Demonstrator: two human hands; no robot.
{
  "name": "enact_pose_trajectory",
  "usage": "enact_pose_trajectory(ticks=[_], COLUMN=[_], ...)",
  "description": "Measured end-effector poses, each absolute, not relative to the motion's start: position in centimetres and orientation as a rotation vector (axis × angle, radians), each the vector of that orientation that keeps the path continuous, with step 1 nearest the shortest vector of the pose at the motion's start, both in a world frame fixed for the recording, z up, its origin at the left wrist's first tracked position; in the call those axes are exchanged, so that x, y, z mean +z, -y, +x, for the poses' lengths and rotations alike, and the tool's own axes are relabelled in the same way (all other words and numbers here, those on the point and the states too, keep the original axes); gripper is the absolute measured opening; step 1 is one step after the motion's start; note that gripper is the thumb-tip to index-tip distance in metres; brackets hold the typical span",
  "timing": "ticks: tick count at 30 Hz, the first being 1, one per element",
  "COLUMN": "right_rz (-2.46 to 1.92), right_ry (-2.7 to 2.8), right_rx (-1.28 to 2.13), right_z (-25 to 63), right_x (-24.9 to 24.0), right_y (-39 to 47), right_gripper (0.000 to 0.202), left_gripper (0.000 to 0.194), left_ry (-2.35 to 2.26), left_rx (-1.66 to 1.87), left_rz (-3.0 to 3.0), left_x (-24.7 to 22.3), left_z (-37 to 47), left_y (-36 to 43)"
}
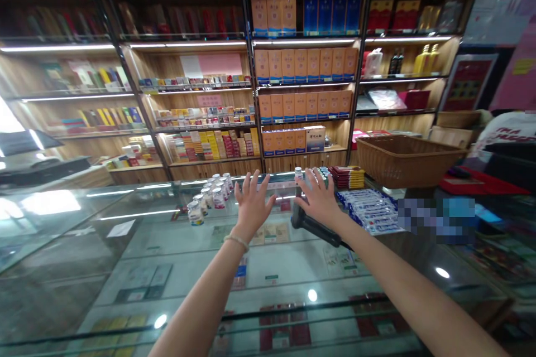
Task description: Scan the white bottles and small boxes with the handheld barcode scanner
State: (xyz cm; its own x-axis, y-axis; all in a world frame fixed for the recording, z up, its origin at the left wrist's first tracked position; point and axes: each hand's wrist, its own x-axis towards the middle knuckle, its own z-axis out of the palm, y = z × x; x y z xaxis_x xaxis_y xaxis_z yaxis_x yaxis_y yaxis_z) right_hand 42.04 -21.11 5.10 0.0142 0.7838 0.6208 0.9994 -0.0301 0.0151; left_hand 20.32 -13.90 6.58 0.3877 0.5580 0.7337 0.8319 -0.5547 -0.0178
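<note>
Both arms reach out over a glass counter [180, 268]. My left hand [253, 203] is open, fingers spread, and holds nothing; a bracelet circles its wrist. Just left of it stand several small white bottles [211, 192] in a cluster. My right hand [319, 201] is also open with fingers apart. Below it lies a black handheld scanner [316, 228], partly hidden by the hand and forearm; whether they touch I cannot tell. One more white bottle [298, 173] stands at the fingertips of my right hand. To its right are blue-and-white packets [371, 211] in a row.
Red and yellow boxes [348, 177] are stacked behind the packets. A brown basket [408, 159] stands at the right. Shelves with orange boxes [307, 106] and many small packs line the wall behind. A white paper [121, 228] lies on the left.
</note>
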Motion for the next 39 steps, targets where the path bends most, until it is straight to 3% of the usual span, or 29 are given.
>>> enact_pose_trajectory(ticks=[26,39], right_rz=[-1.896,-1.952], right_ry=[1.756,1.752], right_rx=[-0.644,-0.581], right_z=[43.4,43.6], right_x=[1.0,1.9], right_y=[22.0,21.9], right_gripper=[0.053,0.052], left_gripper=[0.056,0.057], left_ry=[1.184,1.189], left_rx=[-0.967,-0.999], left_rz=[-2.312,-2.306], left_x=[2.6,2.8], left_z=[22.1,22.1], left_y=[14.5,13.8])
